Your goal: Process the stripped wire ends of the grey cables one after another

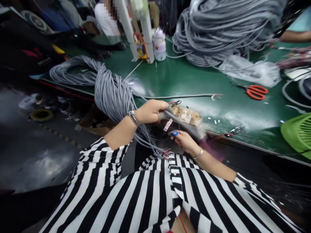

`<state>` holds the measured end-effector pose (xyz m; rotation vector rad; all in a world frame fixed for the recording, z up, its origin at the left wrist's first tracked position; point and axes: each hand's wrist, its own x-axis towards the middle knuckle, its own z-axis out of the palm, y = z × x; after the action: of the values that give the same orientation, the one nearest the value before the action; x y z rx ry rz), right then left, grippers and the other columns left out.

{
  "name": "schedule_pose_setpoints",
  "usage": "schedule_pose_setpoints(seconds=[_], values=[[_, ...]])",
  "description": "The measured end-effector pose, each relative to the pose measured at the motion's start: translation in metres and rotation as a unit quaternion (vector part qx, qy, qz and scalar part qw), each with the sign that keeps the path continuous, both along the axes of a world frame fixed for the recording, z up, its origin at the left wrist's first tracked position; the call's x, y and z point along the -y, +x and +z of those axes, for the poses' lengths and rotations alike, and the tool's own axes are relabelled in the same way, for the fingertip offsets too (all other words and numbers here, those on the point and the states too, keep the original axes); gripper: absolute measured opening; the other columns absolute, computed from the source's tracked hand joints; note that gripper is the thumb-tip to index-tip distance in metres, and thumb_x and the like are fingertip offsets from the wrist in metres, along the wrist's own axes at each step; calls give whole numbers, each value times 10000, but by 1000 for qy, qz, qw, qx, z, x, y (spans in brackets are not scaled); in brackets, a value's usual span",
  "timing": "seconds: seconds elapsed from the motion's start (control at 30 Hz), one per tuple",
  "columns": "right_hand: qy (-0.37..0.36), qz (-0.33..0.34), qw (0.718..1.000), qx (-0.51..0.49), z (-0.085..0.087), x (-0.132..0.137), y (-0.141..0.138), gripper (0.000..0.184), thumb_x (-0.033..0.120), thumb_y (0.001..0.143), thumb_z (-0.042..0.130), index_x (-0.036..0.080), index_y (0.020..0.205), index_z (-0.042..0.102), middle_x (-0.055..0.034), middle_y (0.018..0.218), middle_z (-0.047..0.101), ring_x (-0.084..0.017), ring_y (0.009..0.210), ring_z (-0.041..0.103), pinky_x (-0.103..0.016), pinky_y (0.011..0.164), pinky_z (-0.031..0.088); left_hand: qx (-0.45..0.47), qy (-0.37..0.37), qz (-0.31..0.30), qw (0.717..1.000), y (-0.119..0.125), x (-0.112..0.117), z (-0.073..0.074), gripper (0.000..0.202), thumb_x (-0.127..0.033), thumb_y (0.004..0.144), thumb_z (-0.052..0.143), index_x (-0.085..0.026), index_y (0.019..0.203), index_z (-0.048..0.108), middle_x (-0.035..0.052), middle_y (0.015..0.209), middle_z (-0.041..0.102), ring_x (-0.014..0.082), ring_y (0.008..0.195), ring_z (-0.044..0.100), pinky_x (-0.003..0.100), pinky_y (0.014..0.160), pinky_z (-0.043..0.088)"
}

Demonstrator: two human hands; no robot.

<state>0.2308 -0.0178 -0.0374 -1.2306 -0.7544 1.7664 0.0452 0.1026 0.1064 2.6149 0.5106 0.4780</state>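
Note:
My left hand (152, 111) is closed around a bundle of grey cables (172, 117) at the table's front edge. A small white tag with red print (167, 125) hangs just below that bundle. Lower and to the right, my right hand (185, 141) is pinched shut, with something blue (174, 133) at its fingertips; blur hides what it grips. Beside my left forearm, a large tied coil of grey cable (111, 92) drapes over the edge. Its stripped ends, with thin red and white wires (166, 153), hang near my shirt.
Red-handled scissors (257, 92) and pliers (234, 131) lie on the green table (206, 79). A big grey cable heap (228, 30), a plastic bag (252, 69) and a purple-white bottle (159, 45) are behind. At right is a green basket (297, 134). Another person (105, 19) is at far left.

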Motion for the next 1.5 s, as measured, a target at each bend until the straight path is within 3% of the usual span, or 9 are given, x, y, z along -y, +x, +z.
schedule_pose_setpoints(seconds=[0.13, 0.37, 0.57, 0.9, 1.07, 1.17, 1.27, 1.37, 1.5], values=[[-4, 21, 1000, -16, -3, 1, -1, 407, 493, 622, 793, 161, 744, 593, 36, 558, 540, -24, 398, 263, -195, 373, 109, -82, -44, -99, 991, -13, 67, -20, 176, -310, 887, 545, -239, 879, 706, 41, 787, 709, 175, 731, 649, 290, 700, 468], [68, 122, 990, 19, 9, 5, 7, 572, 685, 739, 635, 129, 870, 649, -49, 760, 643, -41, 462, 305, -213, 398, 133, -128, 83, 136, 979, -74, 118, -101, 178, -150, 785, 519, -181, 861, 676, 35, 700, 662, 182, 672, 595, 331, 667, 378], [112, 299, 945, 66, 30, 12, -2, 563, 669, 656, 726, 130, 767, 610, 31, 565, 516, -67, 498, 374, -221, 464, 290, -141, 88, 180, 970, -89, 123, -109, 148, -139, 793, 510, -161, 775, 655, 43, 680, 638, 177, 683, 587, 338, 700, 378], [67, 53, 992, 88, 13, 20, -22, 450, 522, 601, 801, 164, 693, 545, 49, 581, 502, -70, 511, 392, -220, 498, 355, -49, 27, 184, 981, -39, 138, -107, 219, -298, 888, 546, -144, 990, 665, 76, 834, 706, 192, 761, 651, 320, 723, 445], [95, -72, 985, 128, 3, 16, -13, 378, 521, 711, 719, 186, 742, 546, 23, 608, 538, -104, 529, 458, -247, 512, 416, 168, -231, 195, 938, -52, 138, -125, 265, -400, 901, 584, -149, 905, 670, 46, 737, 699, 137, 645, 634, 250, 636, 474], [274, -68, 921, 269, 8, 20, -1, 256, 428, 827, 638, 180, 772, 600, -14, 680, 598, -132, 612, 526, -274, 593, 472, 295, -412, 211, 836, -68, 140, -133, 323, -448, 875, 625, -126, 892, 636, 18, 612, 633, 105, 530, 572, 214, 546, 443], [484, 26, 804, 345, 25, 27, 2, 174, 324, 878, 598, 179, 953, 661, -70, 859, 659, -171, 752, 614, -297, 682, 526, 366, -481, 216, 767, -77, 143, -137, 330, -444, 814, 703, -129, 875, 627, 1, 582, 602, 90, 502, 539, 199, 526, 426], [582, 99, 711, 383, 45, 29, -9, 383, 335, 879, 603, 174, 1226, 584, -150, 1219, 606, -235, 1034, 627, -331, 800, 555, 345, -504, 187, 769, -79, 142, -134, 356, -463, 785, 726, -122, 832, 635, 1, 584, 582, 82, 500, 511, 195, 517, 415], [604, 219, 669, 375, 56, 22, -26, 222, 267, 947, 484, 181, 1090, 630, -128, 1187, 640, -191, 934, 653, -290, 746, 543, 259, -470, 128, 834, -77, 137, -125, 351, -470, 810, 699, -120, 814, 672, 24, 638, 598, 101, 564, 534, 211, 561, 442]])
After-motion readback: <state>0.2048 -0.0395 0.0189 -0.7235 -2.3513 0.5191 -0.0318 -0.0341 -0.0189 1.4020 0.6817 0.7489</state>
